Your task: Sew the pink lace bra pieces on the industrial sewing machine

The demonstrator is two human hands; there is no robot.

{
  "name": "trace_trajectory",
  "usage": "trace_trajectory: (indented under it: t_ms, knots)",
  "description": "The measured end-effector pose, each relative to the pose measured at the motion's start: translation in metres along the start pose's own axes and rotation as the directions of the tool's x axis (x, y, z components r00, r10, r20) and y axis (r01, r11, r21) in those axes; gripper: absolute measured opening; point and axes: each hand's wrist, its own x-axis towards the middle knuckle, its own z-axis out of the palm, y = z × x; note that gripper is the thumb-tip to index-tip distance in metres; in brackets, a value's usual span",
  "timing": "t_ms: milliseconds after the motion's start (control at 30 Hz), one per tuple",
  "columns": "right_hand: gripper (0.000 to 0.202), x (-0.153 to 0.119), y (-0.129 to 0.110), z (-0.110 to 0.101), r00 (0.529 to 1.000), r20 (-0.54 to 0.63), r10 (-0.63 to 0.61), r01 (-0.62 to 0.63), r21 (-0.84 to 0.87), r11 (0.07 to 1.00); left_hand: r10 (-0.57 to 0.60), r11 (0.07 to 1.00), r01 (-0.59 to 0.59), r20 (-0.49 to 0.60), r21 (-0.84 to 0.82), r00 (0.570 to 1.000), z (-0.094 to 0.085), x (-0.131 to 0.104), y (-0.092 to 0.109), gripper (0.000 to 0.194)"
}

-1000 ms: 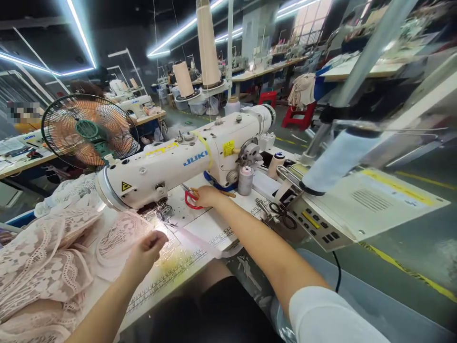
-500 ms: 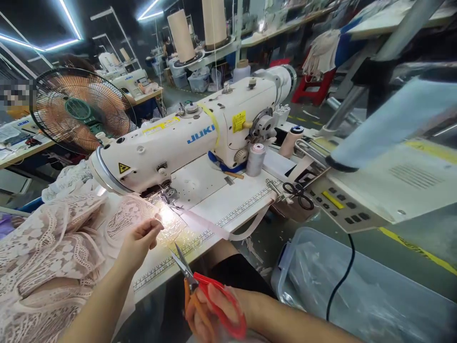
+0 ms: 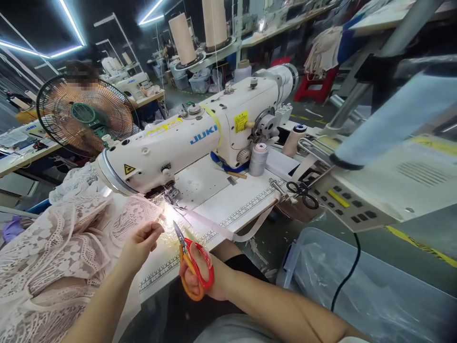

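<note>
I look down on a white tabletop (image 3: 228, 209) with printed rulers, spanned by a white sewing machine (image 3: 160, 152) whose lamp lights the needle area. Pale pink lace (image 3: 39, 252) lies heaped on the left, one piece reaching the machine's head. A fan (image 3: 84, 114) stands behind; farther back I see more machines, worktables and a red stool (image 3: 317, 88) under strip lights.

My right hand (image 3: 194, 274) grips the scissors (image 3: 183, 244) by their red and orange handles, blades pointing up toward the lamp glow, over the front edge. My left hand (image 3: 143, 240) has its fingertips pinched together just beside the blades; I cannot tell whether anything is between them.

The table's front edge slants up to the right. A pale strip (image 3: 210, 226) runs from the needle area to that edge and loops past it. Right of the strip, flat tabletop extends to a gray thread cone (image 3: 258, 161). Beyond, a metal bracket, black loops (image 3: 307, 201) and a control box (image 3: 360, 205) crowd the right side. Floor shows between the table and a plastic bin (image 3: 357, 281).
</note>
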Motion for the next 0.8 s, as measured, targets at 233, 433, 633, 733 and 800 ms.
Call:
trace_trajectory:
  t_ms: [233,433,633,733,800]
  knots:
    - [0.077,-0.030,-0.051,-0.011,0.976,-0.181,-0.125,0.026,-0.470,0.882,0.001,0.999,0.000,-0.013,0.051,1.000,-0.012,0.003,-0.005,0.036]
    - [0.038,-0.009,-0.156,-0.034,0.867,-0.336,-0.368,-0.227,-0.924,0.308,-0.007,0.999,0.009,-0.043,0.048,0.999,-0.017,0.015,-0.011,0.038]
    - [0.015,0.049,-0.191,-0.041,0.735,-0.324,-0.595,-0.409,-0.912,-0.009,0.045,0.999,-0.045,-0.104,0.004,0.993,-0.011,0.033,-0.013,0.037]
    - [0.010,0.055,-0.171,-0.028,0.731,-0.204,-0.651,-0.332,-0.940,-0.078,0.106,0.993,-0.113,-0.165,-0.031,0.981,-0.002,0.040,-0.018,0.034]
    - [0.016,0.055,-0.145,-0.013,0.780,-0.123,-0.614,-0.230,-0.968,-0.098,0.165,0.983,-0.178,-0.211,-0.042,0.963,0.005,0.042,-0.023,0.032]
